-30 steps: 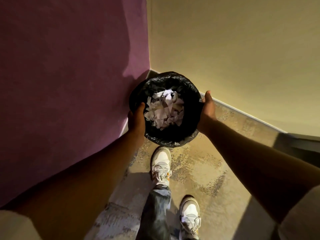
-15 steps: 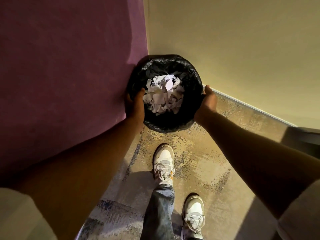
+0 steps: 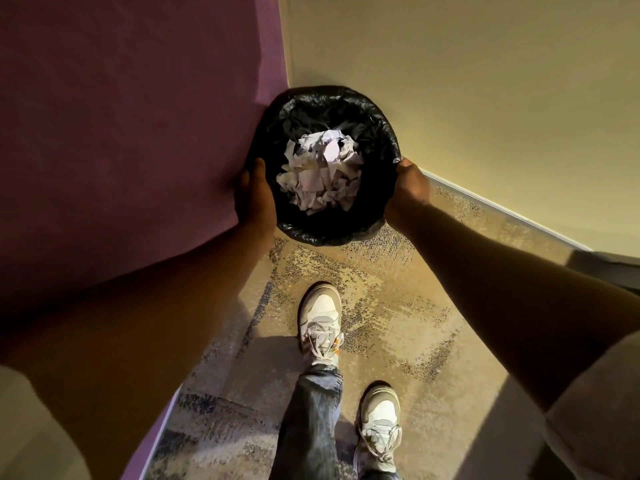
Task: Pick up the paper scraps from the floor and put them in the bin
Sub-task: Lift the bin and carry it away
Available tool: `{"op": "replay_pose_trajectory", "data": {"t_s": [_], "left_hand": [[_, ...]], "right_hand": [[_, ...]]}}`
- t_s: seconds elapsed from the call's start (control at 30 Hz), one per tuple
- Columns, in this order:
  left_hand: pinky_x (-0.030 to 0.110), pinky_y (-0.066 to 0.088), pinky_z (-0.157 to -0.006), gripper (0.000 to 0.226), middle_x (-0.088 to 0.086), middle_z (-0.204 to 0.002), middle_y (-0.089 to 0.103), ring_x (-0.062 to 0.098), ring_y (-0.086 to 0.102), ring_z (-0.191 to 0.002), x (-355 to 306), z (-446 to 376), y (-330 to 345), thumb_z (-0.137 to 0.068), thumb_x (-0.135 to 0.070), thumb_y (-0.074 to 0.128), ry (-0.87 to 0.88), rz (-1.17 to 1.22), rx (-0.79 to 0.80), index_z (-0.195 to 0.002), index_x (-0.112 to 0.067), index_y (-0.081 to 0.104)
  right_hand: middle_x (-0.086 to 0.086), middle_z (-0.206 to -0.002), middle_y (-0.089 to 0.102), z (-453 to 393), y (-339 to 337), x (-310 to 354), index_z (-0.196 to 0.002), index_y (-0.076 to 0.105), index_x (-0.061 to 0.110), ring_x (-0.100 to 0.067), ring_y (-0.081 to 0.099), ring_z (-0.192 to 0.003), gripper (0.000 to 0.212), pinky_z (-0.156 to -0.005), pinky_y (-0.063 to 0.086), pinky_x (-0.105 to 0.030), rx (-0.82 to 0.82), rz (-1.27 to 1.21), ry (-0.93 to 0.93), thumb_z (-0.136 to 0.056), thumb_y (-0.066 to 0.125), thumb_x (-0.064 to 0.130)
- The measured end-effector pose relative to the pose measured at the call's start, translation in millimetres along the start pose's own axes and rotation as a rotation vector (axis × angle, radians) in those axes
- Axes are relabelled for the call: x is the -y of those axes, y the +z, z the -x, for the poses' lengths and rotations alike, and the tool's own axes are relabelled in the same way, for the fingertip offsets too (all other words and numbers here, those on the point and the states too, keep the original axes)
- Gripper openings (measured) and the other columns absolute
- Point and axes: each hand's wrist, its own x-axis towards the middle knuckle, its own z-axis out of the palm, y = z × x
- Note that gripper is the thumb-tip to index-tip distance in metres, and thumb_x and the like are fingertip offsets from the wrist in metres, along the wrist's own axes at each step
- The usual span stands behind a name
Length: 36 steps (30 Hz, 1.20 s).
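Both shoes (image 3: pixel 321 322) are on the carpet (image 3: pixel 398 306), and just past them the left hand (image 3: pixel 254 197) and right hand (image 3: pixel 408 185) each grip a side of the bin (image 3: pixel 332 105). It's tucked into the floor corner where the purple wall (image 3: pixel 121 116) meets the cream one (image 3: pixel 485 98), scraps (image 3: pixel 320 171) piled inside.

I carried the bin (image 3: pixel 323 109) further into the corner, so its far rim reached the join of the purple wall (image 3: pixel 121 133) and the cream wall (image 3: pixel 467 98). My left hand (image 3: pixel 254 199) and right hand (image 3: pixel 410 185) went with it, gripping opposite rims. The paper scraps (image 3: pixel 320 171) shifted a little inside. I stepped forward on the carpet (image 3: pixel 398 306).
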Motion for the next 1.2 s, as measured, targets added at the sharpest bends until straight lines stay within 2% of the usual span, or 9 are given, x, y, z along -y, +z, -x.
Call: {"op": "replay_pose_trajectory", "data": {"t_s": [0.17, 0.23, 0.37, 0.67, 0.87, 0.93, 1.0, 1.13, 1.2], "left_hand": [[0.043, 0.038, -0.115, 0.098, 0.000, -0.147, 0.053, 0.018, 0.051, -0.133, 6, -8, 2, -0.064, -0.073, 0.049, -0.039, 0.064, 0.080, -0.146, -0.022, 0.049], [0.043, 0.037, -0.116, 0.107, -0.002, -0.151, 0.049, 0.017, 0.048, -0.136, 9, -12, 1, -0.056, -0.078, 0.050, -0.067, 0.080, 0.112, -0.149, -0.026, 0.044], [0.044, 0.038, -0.116, 0.107, -0.003, -0.152, 0.047, 0.016, 0.048, -0.137, 18, -18, 4, -0.058, -0.083, 0.050, -0.057, 0.061, 0.130, -0.150, -0.029, 0.041], [0.048, 0.037, -0.115, 0.123, -0.002, -0.156, 0.043, 0.019, 0.046, -0.139, 31, -22, 0, -0.050, -0.103, 0.047, -0.072, 0.002, 0.225, -0.153, -0.038, 0.032], [0.048, 0.034, -0.117, 0.128, -0.003, -0.160, 0.037, 0.019, 0.042, -0.143, 48, -42, 2, -0.047, -0.104, 0.049, -0.152, 0.000, 0.223, -0.155, -0.039, 0.026], [0.040, 0.027, -0.119, 0.110, -0.002, -0.163, 0.031, 0.019, 0.037, -0.146, 23, -11, 2, -0.069, -0.094, 0.046, -0.139, -0.038, 0.211, -0.157, -0.034, 0.022], [0.027, 0.029, -0.108, 0.075, 0.001, -0.163, 0.030, 0.019, 0.034, -0.146, 7, 15, 3, -0.097, -0.063, 0.043, -0.032, -0.085, 0.186, -0.158, -0.025, 0.022], [0.014, 0.038, -0.090, 0.057, -0.003, -0.144, 0.044, 0.013, 0.046, -0.128, 12, 34, -2, -0.102, -0.037, 0.051, 0.127, -0.223, 0.149, -0.152, -0.015, 0.034], [0.022, 0.041, -0.096, 0.056, 0.002, -0.146, 0.044, 0.018, 0.047, -0.130, 18, 43, -6, -0.102, -0.037, 0.049, 0.153, -0.283, 0.139, -0.150, -0.011, 0.035]], "right_hand": [[0.011, -0.084, 0.050, -9, 2, -2, -0.137, 0.055, -0.008, 0.012, 0.055, -0.060, 0.033, -0.046, 0.039, -0.002, 0.009, 0.063, -0.015, -0.106, 0.042, -0.002], [0.002, -0.088, 0.056, -18, 2, -1, -0.134, 0.056, -0.008, 0.004, 0.059, -0.072, 0.034, -0.046, 0.041, -0.004, -0.055, 0.070, -0.021, -0.107, 0.036, -0.002], [-0.021, -0.106, 0.068, -29, 3, -6, -0.119, 0.064, -0.005, -0.026, 0.062, -0.095, 0.033, -0.073, 0.052, -0.030, -0.106, -0.032, 0.052, -0.106, 0.037, 0.008], [-0.008, -0.100, 0.070, -22, 2, -3, -0.118, 0.070, 0.006, -0.022, 0.069, -0.092, 0.034, -0.064, 0.056, -0.024, -0.063, 0.019, 0.104, -0.107, 0.038, 0.009], [-0.015, -0.120, 0.072, -25, 2, -8, -0.132, 0.064, 0.009, -0.034, 0.072, -0.109, 0.036, -0.092, 0.063, -0.048, 0.020, 0.061, 0.070, -0.103, 0.043, 0.011], [-0.013, -0.120, 0.070, -15, 5, -4, -0.136, 0.060, 0.009, -0.030, 0.070, -0.108, 0.037, -0.094, 0.061, -0.044, 0.005, 0.084, 0.057, -0.105, 0.040, 0.009], [-0.009, -0.119, 0.069, -8, 7, -4, -0.139, 0.057, 0.009, -0.025, 0.068, -0.106, 0.035, -0.090, 0.059, -0.036, 0.002, 0.133, 0.034, -0.107, 0.042, 0.012], [-0.011, -0.145, 0.054, 7, 6, -17, -0.149, 0.041, 0.013, -0.029, 0.056, -0.128, 0.052, -0.103, 0.052, -0.043, -0.004, 0.284, -0.031, -0.102, 0.060, 0.025], [-0.011, -0.157, 0.038, 16, 1, -22, -0.156, 0.031, 0.014, -0.031, 0.048, -0.137, 0.067, -0.114, 0.046, -0.048, 0.006, 0.406, -0.101, -0.099, 0.065, 0.027]]}}
